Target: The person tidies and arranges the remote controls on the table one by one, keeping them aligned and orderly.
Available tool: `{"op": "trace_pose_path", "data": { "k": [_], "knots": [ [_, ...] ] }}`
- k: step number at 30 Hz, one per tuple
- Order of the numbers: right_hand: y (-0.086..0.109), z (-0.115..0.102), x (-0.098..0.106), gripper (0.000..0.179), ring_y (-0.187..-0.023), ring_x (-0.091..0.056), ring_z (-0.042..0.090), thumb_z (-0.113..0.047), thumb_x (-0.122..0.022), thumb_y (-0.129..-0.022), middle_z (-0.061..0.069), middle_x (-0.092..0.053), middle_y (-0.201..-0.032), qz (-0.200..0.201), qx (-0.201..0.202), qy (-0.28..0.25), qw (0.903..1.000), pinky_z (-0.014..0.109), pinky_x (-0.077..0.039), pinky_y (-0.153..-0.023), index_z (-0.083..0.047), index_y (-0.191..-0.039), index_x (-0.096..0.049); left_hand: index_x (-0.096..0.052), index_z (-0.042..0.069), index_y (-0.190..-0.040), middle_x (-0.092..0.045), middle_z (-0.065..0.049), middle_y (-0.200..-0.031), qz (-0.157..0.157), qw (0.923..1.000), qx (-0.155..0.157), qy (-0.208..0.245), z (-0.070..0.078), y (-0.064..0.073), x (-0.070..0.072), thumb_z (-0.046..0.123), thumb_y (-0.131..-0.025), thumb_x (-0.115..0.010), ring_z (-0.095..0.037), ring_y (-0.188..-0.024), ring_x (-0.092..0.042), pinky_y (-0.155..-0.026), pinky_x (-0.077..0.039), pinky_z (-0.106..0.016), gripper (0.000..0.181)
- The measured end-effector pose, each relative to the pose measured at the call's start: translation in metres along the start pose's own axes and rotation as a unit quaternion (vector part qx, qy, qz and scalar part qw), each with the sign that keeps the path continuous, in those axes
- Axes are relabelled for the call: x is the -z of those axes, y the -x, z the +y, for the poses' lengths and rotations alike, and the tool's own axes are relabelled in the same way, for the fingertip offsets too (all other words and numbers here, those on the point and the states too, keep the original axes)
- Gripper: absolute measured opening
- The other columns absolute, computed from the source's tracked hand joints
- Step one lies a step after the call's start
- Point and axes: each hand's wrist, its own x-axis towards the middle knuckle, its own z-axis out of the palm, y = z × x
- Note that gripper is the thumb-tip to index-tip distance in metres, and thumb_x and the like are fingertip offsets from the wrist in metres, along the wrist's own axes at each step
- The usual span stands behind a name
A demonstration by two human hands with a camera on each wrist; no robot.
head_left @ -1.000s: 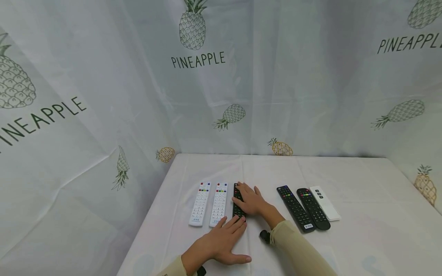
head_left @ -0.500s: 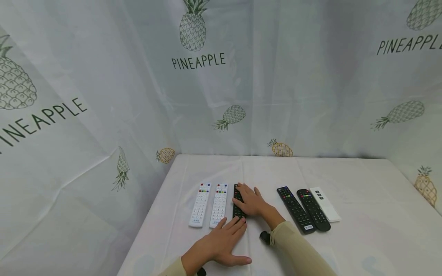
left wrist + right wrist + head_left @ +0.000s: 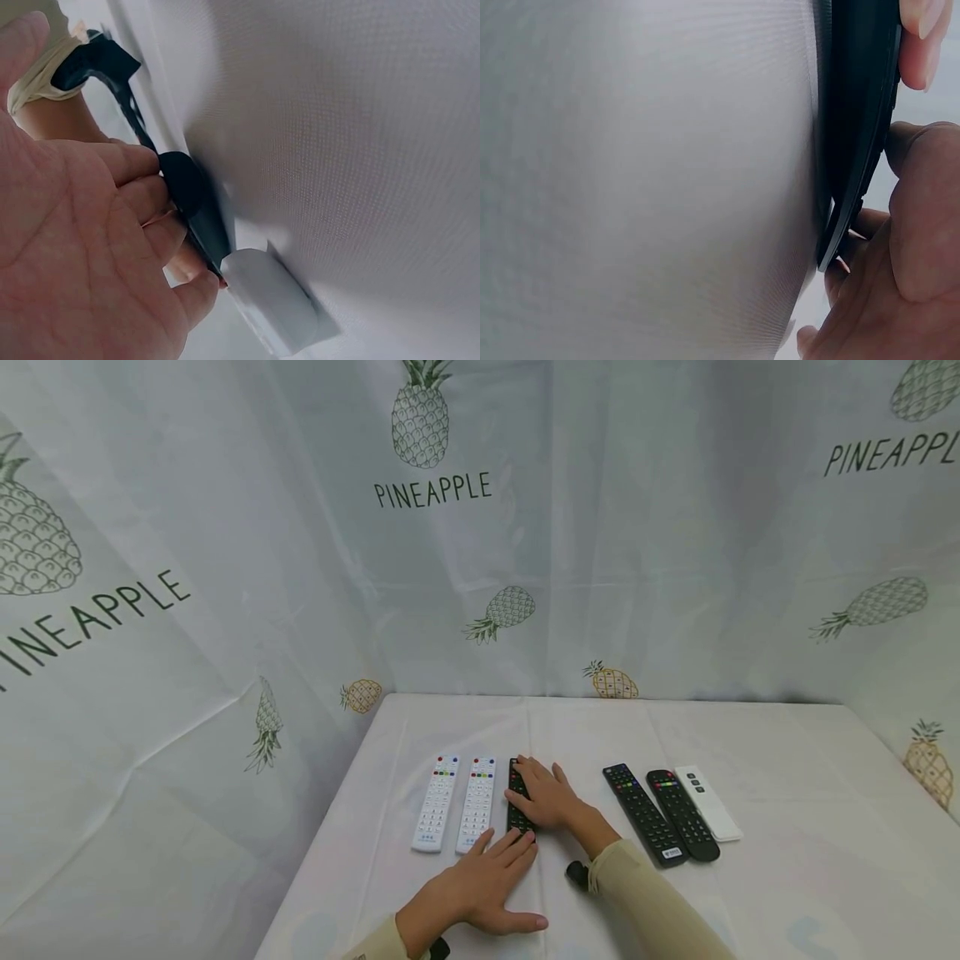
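A black remote control (image 3: 519,814) lies third in a row on the white table, partly hidden under both hands. My right hand (image 3: 546,795) rests over its far half with fingers extended, the thumb reaching across toward its left edge. Along the near end, the fingertips of my left hand (image 3: 487,887) touch the same remote, with fingers straight and thumb spread to the right. Close to the left index finger lies the near end of a white remote (image 3: 477,806). In the left wrist view, the black remote's end (image 3: 196,202) meets the fingertips.
Another white remote (image 3: 435,806) lies at the row's left. To the right, two slanted black remotes (image 3: 643,814) (image 3: 682,814) and a slim white remote (image 3: 707,803) lie side by side on the tablecloth (image 3: 810,793). A pineapple-print curtain (image 3: 637,527) hangs behind and at the sides.
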Motion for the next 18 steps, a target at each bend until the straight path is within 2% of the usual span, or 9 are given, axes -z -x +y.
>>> {"op": "trace_pose_path", "data": {
  "k": [18],
  "knots": [
    [0.0014,0.0021,-0.0012,0.068,-0.151,-0.024,0.033,-0.051,-0.043,-0.103,0.013,-0.027,-0.163,-0.01,0.006,0.003,0.9999,0.061,-0.015,-0.119,-0.007,-0.153,-0.033,-0.021,0.017,-0.159,-0.015,0.002,-0.167,0.008,0.9998,0.016,0.003,0.007,0.0,0.0014,0.075,-0.094,-0.031,-0.018,-0.155,-0.011,-0.121,-0.018,-0.055,0.088]
  ]
}}
